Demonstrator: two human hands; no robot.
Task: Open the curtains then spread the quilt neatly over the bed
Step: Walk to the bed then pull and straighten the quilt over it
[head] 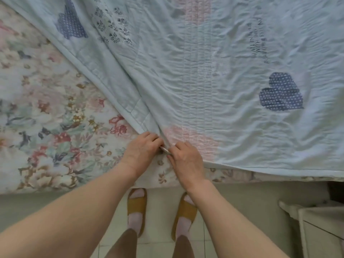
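A pale blue quilt (pixel 223 71) with dotted navy hearts and pink patches lies wrinkled over the right and middle of the bed. Its left edge runs diagonally from the top left down to a corner at the near bed edge. The flowered bed cover (pixel 46 118) shows bare on the left. My left hand (pixel 143 148) and my right hand (pixel 186 159) meet at that near corner, both pinching the quilt's edge. The curtains are out of view.
I stand at the bed's near edge in yellow slippers (pixel 136 207) on a tiled floor (pixel 160 239). A white cabinet (pixel 320 226) stands at the lower right, close to the bed.
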